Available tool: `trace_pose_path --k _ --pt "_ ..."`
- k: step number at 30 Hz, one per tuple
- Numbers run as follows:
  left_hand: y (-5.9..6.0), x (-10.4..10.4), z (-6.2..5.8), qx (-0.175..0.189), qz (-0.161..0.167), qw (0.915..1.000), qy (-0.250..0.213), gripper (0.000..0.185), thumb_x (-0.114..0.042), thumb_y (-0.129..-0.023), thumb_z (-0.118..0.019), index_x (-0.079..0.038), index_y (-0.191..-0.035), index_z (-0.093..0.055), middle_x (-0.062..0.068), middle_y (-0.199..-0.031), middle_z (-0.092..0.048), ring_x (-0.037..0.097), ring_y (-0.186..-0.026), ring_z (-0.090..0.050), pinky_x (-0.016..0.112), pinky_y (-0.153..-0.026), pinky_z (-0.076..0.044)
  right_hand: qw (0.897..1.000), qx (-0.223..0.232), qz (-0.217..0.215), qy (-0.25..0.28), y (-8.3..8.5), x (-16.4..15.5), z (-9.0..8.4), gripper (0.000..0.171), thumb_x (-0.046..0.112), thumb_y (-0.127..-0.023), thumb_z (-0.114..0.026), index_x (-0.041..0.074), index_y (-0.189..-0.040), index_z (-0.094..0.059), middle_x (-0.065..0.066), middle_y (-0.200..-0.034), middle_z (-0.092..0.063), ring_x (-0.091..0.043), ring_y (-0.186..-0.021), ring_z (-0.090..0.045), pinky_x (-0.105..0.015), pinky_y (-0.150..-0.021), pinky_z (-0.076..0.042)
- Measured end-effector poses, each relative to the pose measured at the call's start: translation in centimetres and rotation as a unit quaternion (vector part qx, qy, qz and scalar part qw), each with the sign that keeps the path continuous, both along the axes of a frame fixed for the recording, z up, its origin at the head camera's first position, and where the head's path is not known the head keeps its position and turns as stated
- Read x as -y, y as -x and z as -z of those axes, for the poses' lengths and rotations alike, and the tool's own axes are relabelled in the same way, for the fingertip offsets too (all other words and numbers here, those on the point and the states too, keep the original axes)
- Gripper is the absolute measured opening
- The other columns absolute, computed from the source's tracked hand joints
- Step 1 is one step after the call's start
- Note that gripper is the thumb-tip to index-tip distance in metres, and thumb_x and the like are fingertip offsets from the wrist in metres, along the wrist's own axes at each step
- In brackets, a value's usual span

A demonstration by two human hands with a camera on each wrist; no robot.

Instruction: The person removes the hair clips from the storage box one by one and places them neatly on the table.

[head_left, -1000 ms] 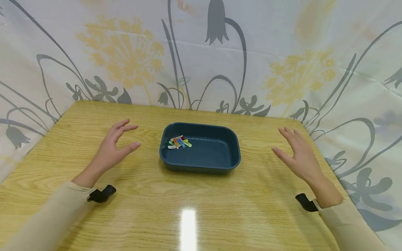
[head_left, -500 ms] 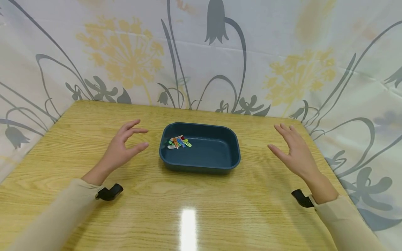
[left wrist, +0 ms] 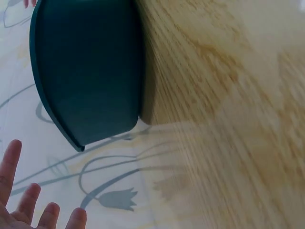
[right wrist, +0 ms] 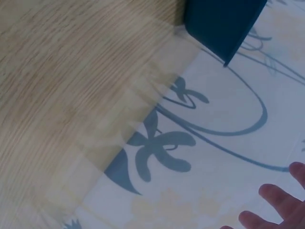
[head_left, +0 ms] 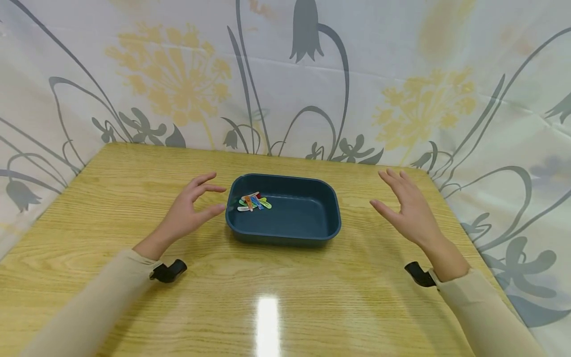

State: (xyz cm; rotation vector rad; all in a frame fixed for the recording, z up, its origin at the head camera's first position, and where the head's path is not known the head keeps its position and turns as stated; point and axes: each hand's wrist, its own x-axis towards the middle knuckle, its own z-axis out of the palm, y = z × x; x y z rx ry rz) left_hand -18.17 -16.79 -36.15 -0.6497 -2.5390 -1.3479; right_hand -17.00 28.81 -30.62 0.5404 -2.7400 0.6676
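Note:
A dark blue rectangular tray (head_left: pixel 290 240) with raised walls stands on the table. Several colourful snap hair clips (head_left: pixel 254 202) lie in a small pile at its left end. My left hand (head_left: pixel 189 210) is beside the tray's left end, thumb and fingers spread apart, fingertips right at the rim, holding nothing. To the right of the tray, with a gap between, my right hand (head_left: pixel 410 213) hovers with spread fingers and holds nothing. In the left wrist view the tray's side wall (left wrist: pixel 90 71) fills the top; the right wrist view shows one tray corner (right wrist: pixel 219 28).
The wooden table (head_left: pixel 214 297) carries a bright light reflection near the front. Behind and at both sides hangs a white curtain (head_left: pixel 276 79) with grey and yellow flowers. A black wrist camera (head_left: pixel 168 271) sits on the left sleeve, another black camera (head_left: pixel 419 274) on the right.
My left hand has moved right, up to the tray's left end. My right hand has moved left and slightly away from me, closer to the tray. The tray and clips stay in place.

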Motion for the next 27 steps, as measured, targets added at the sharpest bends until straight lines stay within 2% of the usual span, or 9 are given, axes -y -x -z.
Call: trace_pose_path --k 9,15,23,27 --pt "0.3 -0.8 0.4 0.045 0.028 0.9986 -0.007 0.035 -0.019 -0.087 -0.067 -0.003 -0.118 -0.061 0.012 -0.145 -0.031 0.035 -0.133 -0.026 0.054 -0.104 -0.027 1.0 0.006 -0.023 0.008 0.7 1.4 -0.2 0.066 0.036 -0.09 -0.06 0.013 -0.146 -0.033 -0.012 -0.15 -0.026 -0.031 -0.139 -0.011 -0.065 -0.102 -0.018" --pt "0.5 -1.3 0.7 0.072 0.052 0.996 -0.008 0.036 -0.017 -0.087 -0.067 0.0 -0.118 -0.06 0.014 -0.145 -0.032 0.034 -0.132 -0.028 0.05 -0.105 -0.029 0.999 0.016 -0.026 0.01 1.4 2.0 -0.2 0.066 0.037 -0.09 -0.06 0.017 -0.147 -0.032 -0.008 -0.151 -0.025 -0.028 -0.14 -0.011 -0.063 -0.103 -0.018" --pt "0.5 -1.5 1.3 0.092 0.068 0.9934 0.006 0.038 -0.019 -0.087 -0.068 0.0 -0.119 -0.059 0.015 -0.144 -0.034 0.037 -0.125 -0.039 0.051 -0.101 -0.034 0.999 0.015 -0.044 0.014 2.2 3.0 -0.3 0.066 0.038 -0.091 -0.058 0.018 -0.147 -0.03 -0.007 -0.152 -0.024 -0.031 -0.138 -0.014 -0.064 -0.102 -0.018" --pt "0.5 -1.5 1.5 0.104 0.074 0.9918 -0.003 0.038 -0.017 -0.087 -0.068 0.001 -0.119 -0.059 0.014 -0.145 -0.031 0.039 -0.121 -0.043 0.05 -0.099 -0.038 0.998 0.013 -0.051 0.017 2.7 3.7 -0.4 0.065 0.038 -0.091 -0.059 0.017 -0.146 -0.032 -0.007 -0.151 -0.025 -0.031 -0.139 -0.015 -0.062 -0.104 -0.018"
